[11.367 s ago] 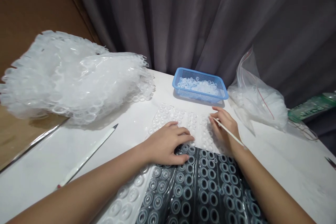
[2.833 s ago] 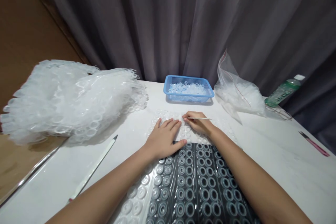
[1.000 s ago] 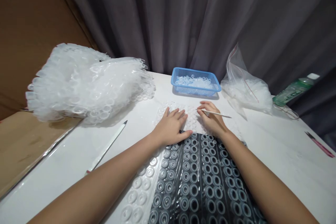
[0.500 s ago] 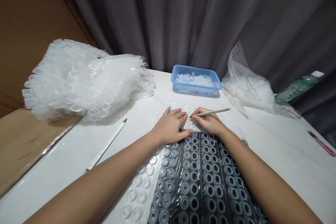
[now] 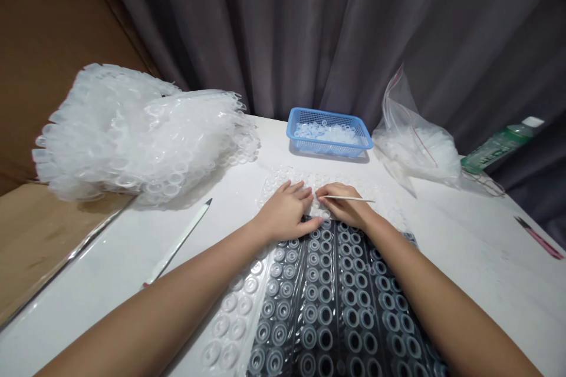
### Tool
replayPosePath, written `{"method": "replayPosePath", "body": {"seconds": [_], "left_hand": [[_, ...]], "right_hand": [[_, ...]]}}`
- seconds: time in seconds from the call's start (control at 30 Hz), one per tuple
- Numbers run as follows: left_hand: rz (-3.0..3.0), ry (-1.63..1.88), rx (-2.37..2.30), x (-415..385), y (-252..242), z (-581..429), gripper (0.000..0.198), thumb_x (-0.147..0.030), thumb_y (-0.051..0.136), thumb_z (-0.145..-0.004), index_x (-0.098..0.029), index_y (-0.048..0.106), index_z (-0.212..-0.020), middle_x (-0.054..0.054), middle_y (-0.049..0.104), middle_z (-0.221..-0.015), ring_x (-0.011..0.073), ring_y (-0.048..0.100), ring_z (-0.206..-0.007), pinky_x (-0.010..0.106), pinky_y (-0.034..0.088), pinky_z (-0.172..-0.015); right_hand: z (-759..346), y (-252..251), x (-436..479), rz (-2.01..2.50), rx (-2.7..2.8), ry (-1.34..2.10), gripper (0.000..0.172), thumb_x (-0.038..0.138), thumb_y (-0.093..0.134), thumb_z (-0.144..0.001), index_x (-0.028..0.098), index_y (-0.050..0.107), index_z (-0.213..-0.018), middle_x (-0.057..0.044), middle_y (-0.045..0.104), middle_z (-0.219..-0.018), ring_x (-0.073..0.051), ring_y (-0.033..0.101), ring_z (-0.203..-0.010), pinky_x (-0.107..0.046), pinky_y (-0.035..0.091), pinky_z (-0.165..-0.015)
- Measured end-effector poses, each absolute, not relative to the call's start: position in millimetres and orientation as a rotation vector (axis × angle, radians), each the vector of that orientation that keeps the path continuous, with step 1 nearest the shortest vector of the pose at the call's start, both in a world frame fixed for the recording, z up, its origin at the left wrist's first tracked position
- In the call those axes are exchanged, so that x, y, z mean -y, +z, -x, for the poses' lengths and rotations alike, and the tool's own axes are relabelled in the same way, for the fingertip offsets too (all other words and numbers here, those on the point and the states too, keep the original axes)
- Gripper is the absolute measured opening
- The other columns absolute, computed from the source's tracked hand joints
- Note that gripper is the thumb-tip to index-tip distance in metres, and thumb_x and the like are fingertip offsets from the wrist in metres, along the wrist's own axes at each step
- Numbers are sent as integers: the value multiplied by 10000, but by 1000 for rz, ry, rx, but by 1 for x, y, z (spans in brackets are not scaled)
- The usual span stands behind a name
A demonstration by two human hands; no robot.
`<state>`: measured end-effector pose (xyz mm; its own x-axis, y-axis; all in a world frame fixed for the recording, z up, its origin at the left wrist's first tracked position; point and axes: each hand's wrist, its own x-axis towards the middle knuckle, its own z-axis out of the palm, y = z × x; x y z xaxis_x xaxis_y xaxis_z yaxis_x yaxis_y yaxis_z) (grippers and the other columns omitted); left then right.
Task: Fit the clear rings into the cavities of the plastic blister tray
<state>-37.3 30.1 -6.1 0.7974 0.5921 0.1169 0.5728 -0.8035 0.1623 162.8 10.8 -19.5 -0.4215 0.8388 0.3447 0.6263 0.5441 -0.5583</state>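
A clear plastic sheet moulded with rows of round cups stretches in front of me. Under its near part lies a black backing. My left hand rests flat on the sheet at the backing's far edge, fingers spread. Just to its right, my right hand pinches a thin pale stick, shaped like a pencil. The stick's tip end is down among the cups beside my left fingers; its other end points right. What the tip touches is too small to tell.
A heap of clear moulded sheets stands at left, near a white pencil-like tool and cardboard. Behind are a blue basket of small clear rings and a zip bag. At right are a green bottle and pink-handled tool.
The stick in my right hand has swung from slanting up to the right to lying nearly level. My right hand has shifted slightly left; my left hand stays on the sheet.
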Motion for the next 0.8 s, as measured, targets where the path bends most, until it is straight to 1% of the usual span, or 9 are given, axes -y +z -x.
{"method": "replayPosePath", "body": {"seconds": [0.1, 0.17, 0.3, 0.37, 0.4, 0.47, 0.53, 0.67, 0.8], "left_hand": [[-2878, 258, -920, -30, -6, 36, 488, -548, 441, -863, -168, 629, -1104, 101, 594, -1257, 342, 411, -1284, 520, 294, -1068], [-2871, 278, -916, -30, -6, 36, 465, -539, 458, -857, -160, 658, -1036, 105, 618, -1216, 352, 425, -1271, 524, 313, -1053], [-2847, 314, -899, -31, -6, 36, 445, -531, 492, -840, -148, 670, -979, 116, 639, -1168, 371, 439, -1255, 530, 350, -1022], [-2852, 353, -868, -31, -7, 37, 439, -519, 507, -832, -136, 663, -980, 125, 649, -1135, 369, 450, -1246, 552, 320, -1040], [-2859, 378, -844, -30, -8, 38, 421, -505, 513, -830, -137, 662, -969, 122, 660, -1102, 361, 460, -1240, 564, 287, -1059], [-2873, 431, -791, -30, -9, 39, 358, -469, 516, -833, -154, 666, -913, 97, 689, -1003, 330, 496, -1214, 570, 228, -1089], [-2881, 469, -750, -30, -9, 39, 311, -441, 511, -836, -173, 666, -857, 70, 701, -917, 293, 554, -1146, 544, 248, -1087], [-2879, 473, -693, -30, -7, 39, 284, -414, 509, -829, -181, 672, -840, 61, 694, -865, 239, 627, -954, 457, 403, -977], [-2859, 497, -643, -31, -7, 38, 262, -384, 501, -832, -193, 680, -837, 61, 687, -856, 227, 621, -939, 427, 425, -942]], "right_hand": [[-160, -26, -10, 1250, 2163, 336, 202, 262, 414, -926, 197, 602, -889, -76, 662, -812, -205, 612, -764, -335, 468, -725], [-159, -29, -11, 1283, 2068, 227, 204, 245, 409, -916, 193, 605, -907, -91, 667, -845, -221, 618, -798, -352, 473, -749], [-168, -27, -16, 1413, 1696, 64, 207, 270, 425, -901, 199, 620, -904, -102, 660, -974, -260, 582, -1034, -408, 449, -890], [-174, -20, -18, 1475, 1604, 134, 174, 308, 494, -865, 206, 633, -846, -94, 653, -991, -275, 535, -1126, -410, 456, -889], [-177, -17, -17, 1495, 1611, 240, 162, 325, 526, -844, 207, 637, -829, -86, 655, -968, -274, 548, -1102, -396, 474, -848], [-179, -12, -13, 1501, 1653, 527, 171, 354, 555, -823, 207, 640, -835, -57, 662, -869, -235, 614, -904, -345, 497, -716], [-176, -10, -5, 1466, 1699, 757, 193, 374, 550, -833, 206, 637, -870, -26, 659, -790, -180, 606, -720, -303, 480, -634], [-166, -15, 11, 1418, 1764, 829, 175, 345, 541, -855, 213, 644, -909, -23, 671, -856, -162, 604, -750, -288, 471, -665], [-163, -16, 16, 1419, 1840, 829, 152, 309, 541, -865, 215, 652, -910, -24, 687, -873, -166, 618, -781, -302, 471, -709]]}}
